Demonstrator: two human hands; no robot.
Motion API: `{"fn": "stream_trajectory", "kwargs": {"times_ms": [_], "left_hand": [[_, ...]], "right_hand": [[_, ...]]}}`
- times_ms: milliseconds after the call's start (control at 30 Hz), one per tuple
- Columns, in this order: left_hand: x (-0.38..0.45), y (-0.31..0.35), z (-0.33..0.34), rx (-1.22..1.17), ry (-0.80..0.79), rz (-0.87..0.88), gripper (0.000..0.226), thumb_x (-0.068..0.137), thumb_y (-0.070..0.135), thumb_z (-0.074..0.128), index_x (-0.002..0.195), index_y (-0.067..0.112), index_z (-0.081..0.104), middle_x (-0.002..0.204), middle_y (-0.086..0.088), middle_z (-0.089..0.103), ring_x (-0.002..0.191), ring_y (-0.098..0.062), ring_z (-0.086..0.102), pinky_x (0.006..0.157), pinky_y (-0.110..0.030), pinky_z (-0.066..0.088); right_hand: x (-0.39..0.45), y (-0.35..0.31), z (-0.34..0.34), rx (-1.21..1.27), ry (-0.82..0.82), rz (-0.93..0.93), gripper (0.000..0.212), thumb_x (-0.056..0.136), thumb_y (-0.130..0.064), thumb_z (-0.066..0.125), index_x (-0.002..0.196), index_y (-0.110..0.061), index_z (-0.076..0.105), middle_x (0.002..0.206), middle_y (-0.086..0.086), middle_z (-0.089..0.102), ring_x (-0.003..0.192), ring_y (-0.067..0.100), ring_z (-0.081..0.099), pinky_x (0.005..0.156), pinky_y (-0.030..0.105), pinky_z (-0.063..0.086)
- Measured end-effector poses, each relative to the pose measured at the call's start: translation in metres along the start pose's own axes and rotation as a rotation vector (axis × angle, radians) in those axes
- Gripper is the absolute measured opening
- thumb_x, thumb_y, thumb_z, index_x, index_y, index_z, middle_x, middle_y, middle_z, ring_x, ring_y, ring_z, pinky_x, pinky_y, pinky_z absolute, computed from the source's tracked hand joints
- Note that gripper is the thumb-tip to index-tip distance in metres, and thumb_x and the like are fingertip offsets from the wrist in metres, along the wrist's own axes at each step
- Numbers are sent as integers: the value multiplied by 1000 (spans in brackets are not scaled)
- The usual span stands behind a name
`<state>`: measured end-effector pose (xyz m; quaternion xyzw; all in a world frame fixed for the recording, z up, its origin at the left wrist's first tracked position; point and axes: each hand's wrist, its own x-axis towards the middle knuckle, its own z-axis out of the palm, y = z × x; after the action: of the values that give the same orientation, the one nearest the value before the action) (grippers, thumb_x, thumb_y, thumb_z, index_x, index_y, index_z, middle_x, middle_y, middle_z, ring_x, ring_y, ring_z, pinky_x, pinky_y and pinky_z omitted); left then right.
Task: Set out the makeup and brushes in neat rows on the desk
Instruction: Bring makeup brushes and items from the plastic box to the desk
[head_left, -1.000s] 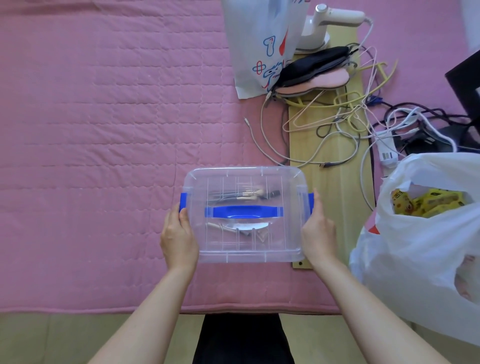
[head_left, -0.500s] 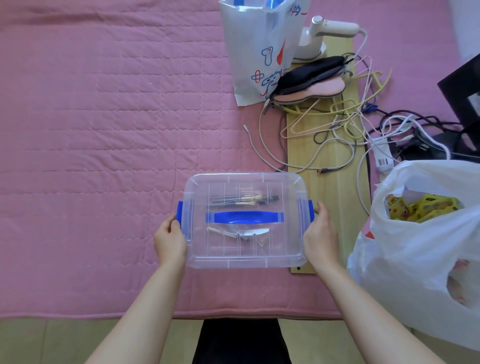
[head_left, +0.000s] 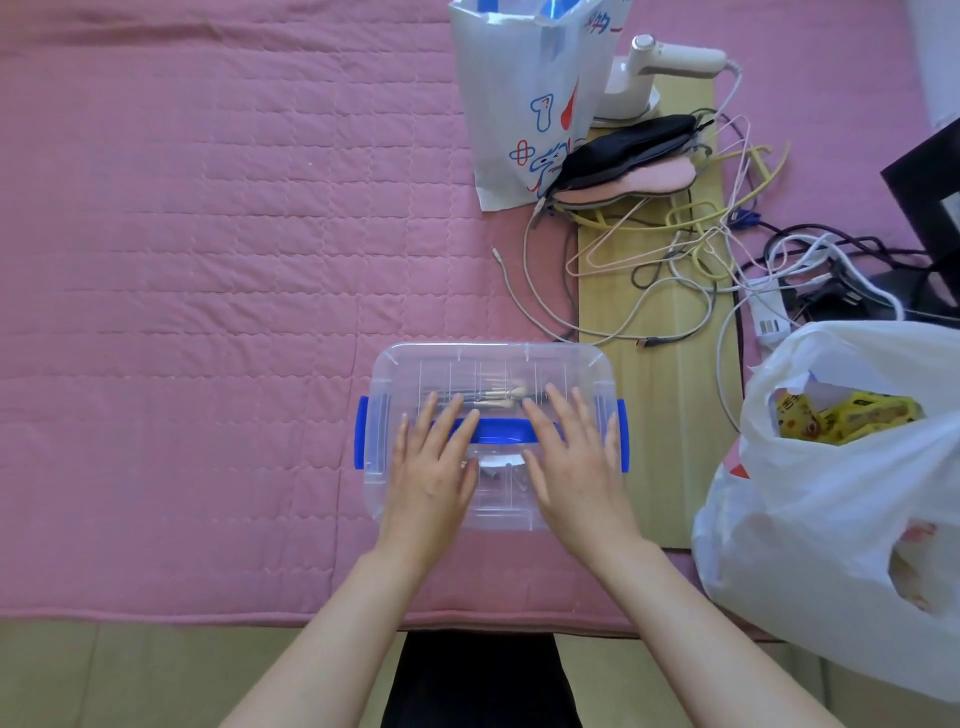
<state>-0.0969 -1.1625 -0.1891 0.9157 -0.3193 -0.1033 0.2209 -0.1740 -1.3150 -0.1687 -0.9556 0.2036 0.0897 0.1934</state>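
Note:
A clear plastic box (head_left: 488, 364) with a blue handle (head_left: 501, 430) and blue side clips (head_left: 361, 434) rests on the pink quilted mat (head_left: 208, 260), lid on. Through the lid I see makeup brushes (head_left: 493, 397) lying inside. My left hand (head_left: 431, 467) lies flat on the lid's left half, fingers spread. On the lid's right half my right hand (head_left: 574, 462) also lies flat with fingers apart. Neither hand grips anything.
A white printed paper bag (head_left: 519, 104) stands behind the box. To the right lie a wooden board (head_left: 649, 415) with tangled cables (head_left: 691, 260), eye masks (head_left: 634, 161) and a handheld steamer (head_left: 654, 73). A white plastic bag (head_left: 831, 493) with yellow packets sits at right.
Both hands have left the box's side clips and moved onto the top of the lid, now lying flat there. The box has stayed in about the same spot.

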Motion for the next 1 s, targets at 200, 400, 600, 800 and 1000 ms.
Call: {"fn": "stream_trajectory", "kwargs": {"times_ms": [200,400,600,800,1000], "left_hand": [[8,5,9,15,-15,-42,44,88,14,65,131,13,55,148,-5,42,140,-29,32,111,-56,23],[10,9,9,-27,25,-68,25,87,8,65,112,13,62,143,-6,48,138,-32,36,107,-64,25],[9,10,3,-47,-26,-74,21,91,11,59,111,18,58,150,-1,39,143,-29,25,109,-66,17],[15,17,-10,-43,-12,-56,21,89,9,63,108,18,59,148,-2,41,142,-31,26,108,-68,17],[49,25,-32,-8,17,10,31,82,13,72,110,17,60,144,-4,47,138,-34,35,104,-69,22]], "right_hand": [[5,-3,13,-73,-94,33,52,93,-37,56,142,-29,41,158,4,22,146,36,12,104,74,14],[9,-9,14,-69,-77,90,42,88,-16,65,126,-24,48,155,5,26,145,39,12,101,77,16],[10,-13,4,-5,-85,56,28,94,-30,55,120,-20,51,158,3,18,147,37,1,102,77,10],[13,-16,-11,-40,-123,53,28,92,-17,58,118,-21,48,159,4,11,146,40,-3,101,78,14],[34,-17,-36,-31,-58,58,37,86,-15,69,115,-22,46,155,7,25,144,43,9,98,79,19]]}}
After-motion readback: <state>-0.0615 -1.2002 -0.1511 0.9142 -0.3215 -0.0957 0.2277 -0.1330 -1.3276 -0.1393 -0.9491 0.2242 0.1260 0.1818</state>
